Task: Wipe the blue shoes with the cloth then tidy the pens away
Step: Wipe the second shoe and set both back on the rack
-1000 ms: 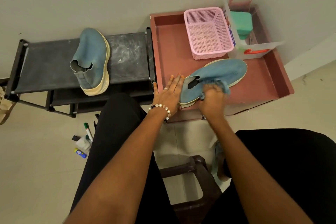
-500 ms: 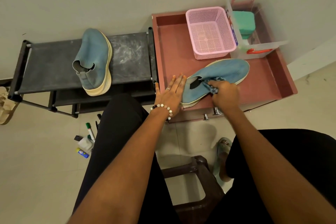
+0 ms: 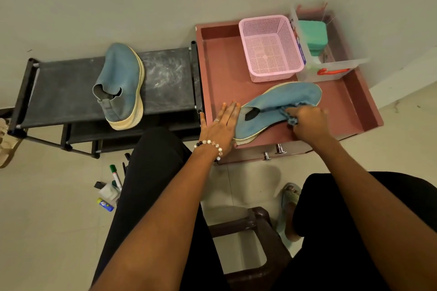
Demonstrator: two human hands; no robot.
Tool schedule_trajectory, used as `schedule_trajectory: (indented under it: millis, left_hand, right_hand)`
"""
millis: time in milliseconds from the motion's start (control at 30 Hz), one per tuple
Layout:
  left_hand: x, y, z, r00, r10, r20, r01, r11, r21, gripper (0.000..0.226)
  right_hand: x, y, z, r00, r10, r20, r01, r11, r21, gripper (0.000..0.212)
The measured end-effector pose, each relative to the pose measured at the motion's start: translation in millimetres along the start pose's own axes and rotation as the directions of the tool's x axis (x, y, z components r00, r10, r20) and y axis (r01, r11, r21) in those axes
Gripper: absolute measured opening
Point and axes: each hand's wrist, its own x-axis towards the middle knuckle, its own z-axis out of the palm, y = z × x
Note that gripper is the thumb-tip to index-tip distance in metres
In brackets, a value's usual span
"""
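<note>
Blue suede-like shoe (image 3: 279, 106) lies on its side in the red tray (image 3: 347, 111), toe toward the pink basket (image 3: 269, 48), heel at the tray's near-left corner. Change over the last second: the right hand (image 3: 307, 123) with the bunched cloth (image 3: 289, 114) has slid from the shoe's heel opening toward mid-body, moving away from the left hand (image 3: 223, 125) and along the upper toward the toe; the camera has shifted a bit too. Left hand hasn't moved: flat, fingers (image 3: 230, 111) straight, pressing the heel end against the tray floor as a brace. Right-hand fingers are curled around the cloth, gripping it in a wad; only a blue frill shows between knuckles and shoe. Cloth is touching the upper just toe-side of the dark opening; the toe section beyond the right hand looks not yet covered by this stroke. My read: wipe stroke in progress on the first shoe, task early. Second blue shoe (image 3: 120, 85) sits on the black rack (image 3: 59, 92) to the left of the tray, well apart from both hands, can't tell if it's been wiped. Pens (image 3: 115, 176) lie on the floor below the rack's near edge, beside the person's left leg, with a small white item and a blue-yellow tube next to them; untouched. Pink basket at the tray's far side is the likely pen destination, but that's a guess.
</note>
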Motion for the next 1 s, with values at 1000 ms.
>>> schedule_trajectory:
  millis: [1000]
  left_hand:
    - [0, 3, 0, 1.0, -0.016, -0.023, 0.016, 1.0, 0.006, 0.095]
  right_hand:
    - [-27, -96, 24, 0.993, -0.102, -0.055, 0.114, 0.947, 0.301, 0.035]
